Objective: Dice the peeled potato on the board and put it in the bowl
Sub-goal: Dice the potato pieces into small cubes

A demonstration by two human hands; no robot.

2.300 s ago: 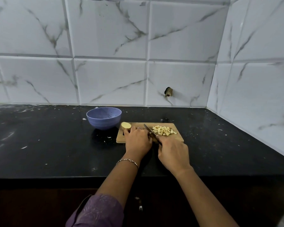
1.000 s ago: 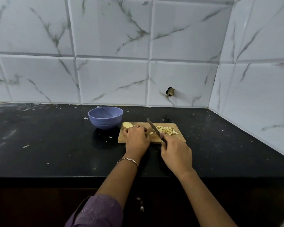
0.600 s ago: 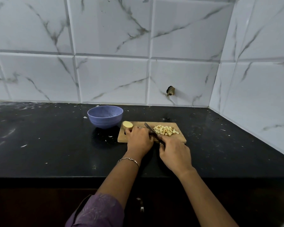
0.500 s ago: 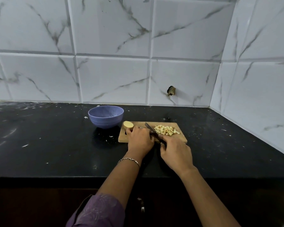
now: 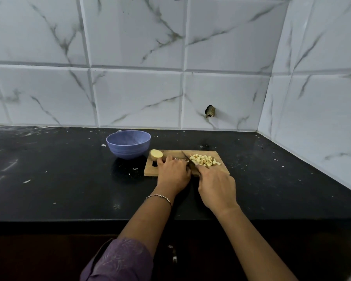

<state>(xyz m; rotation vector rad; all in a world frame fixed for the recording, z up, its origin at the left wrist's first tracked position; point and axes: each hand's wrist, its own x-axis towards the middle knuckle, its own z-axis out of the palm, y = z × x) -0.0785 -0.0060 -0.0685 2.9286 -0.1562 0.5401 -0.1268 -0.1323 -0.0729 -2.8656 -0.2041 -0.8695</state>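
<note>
Potato dice [image 5: 204,160] beside knife [image 5: 187,158] clasped in right hand [image 5: 217,187]; left hand [image 5: 173,173]'s grip unclear; bowl [image 5: 128,144] nearby.

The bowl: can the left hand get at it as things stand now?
Probably yes. The bowl stands open just left of the board, close to the left hand; only a low potato half lies between. The hand is busy, though, set on the board beside the knife.

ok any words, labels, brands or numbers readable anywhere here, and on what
None to read. The purple bowl, the wooden board, the knife and the wall tiles show no print; the tiles carry only grey veining.
</note>
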